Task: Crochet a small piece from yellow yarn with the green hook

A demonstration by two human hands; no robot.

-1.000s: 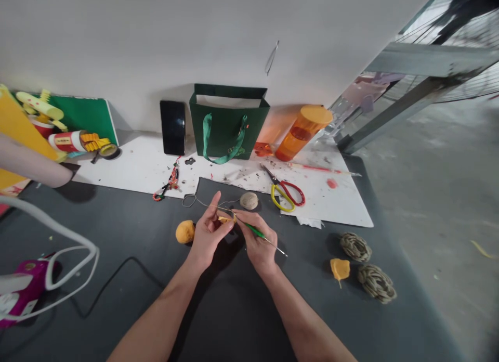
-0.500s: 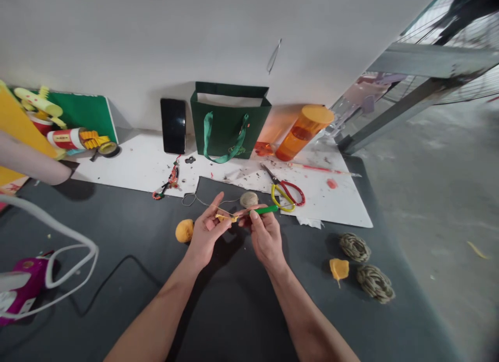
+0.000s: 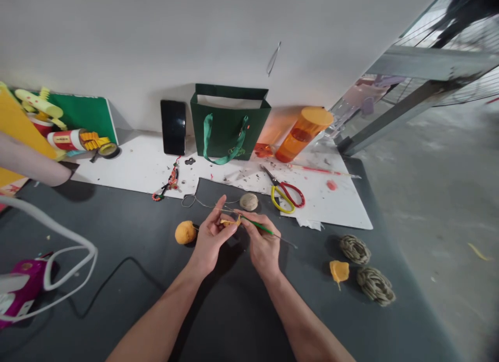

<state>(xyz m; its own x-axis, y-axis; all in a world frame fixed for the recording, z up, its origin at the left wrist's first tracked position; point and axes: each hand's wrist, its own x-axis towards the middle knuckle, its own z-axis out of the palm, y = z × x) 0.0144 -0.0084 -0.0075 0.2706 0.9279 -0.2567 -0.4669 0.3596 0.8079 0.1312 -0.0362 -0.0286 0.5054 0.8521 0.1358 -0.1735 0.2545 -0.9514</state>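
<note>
Yellow piece [image 3: 226, 223] | left hand [image 3: 209, 241] pinches it | right hand [image 3: 265, 245] grips green hook [image 3: 262, 228] | beige ball [image 3: 248, 202], scissors [image 3: 276, 182] beyond

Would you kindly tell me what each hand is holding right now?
Left hand: closed, pinching the small yellow piece.
Right hand: closed, holding the green-handled hook.
</note>
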